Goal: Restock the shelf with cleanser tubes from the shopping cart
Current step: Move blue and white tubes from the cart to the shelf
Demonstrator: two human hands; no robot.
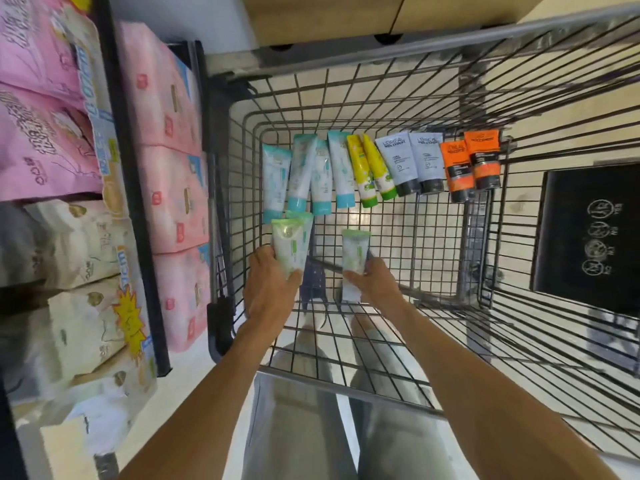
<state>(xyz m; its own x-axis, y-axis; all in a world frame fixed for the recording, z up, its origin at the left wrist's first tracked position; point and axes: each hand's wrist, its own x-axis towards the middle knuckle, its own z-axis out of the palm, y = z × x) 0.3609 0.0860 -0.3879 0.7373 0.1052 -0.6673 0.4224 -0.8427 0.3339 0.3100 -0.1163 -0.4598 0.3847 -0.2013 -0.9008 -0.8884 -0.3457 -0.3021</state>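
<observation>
Both hands reach down into the wire shopping cart [346,109]. The left hand [268,285] grips a pale green-capped cleanser tube [289,247], fingers curled round its lower end; the right hand [375,280] holds a second green-capped tube [355,251] the same way. Just beyond the hands, a row of tubes lies on the cart floor: four teal tubes [304,174], two yellow tubes [369,171], two grey tubes [412,162] and two orange tubes [471,164]. Left of the left hand, past the cart wall, the shelf [133,188] holds pink packs [166,161] and cream packs [76,258].
</observation>
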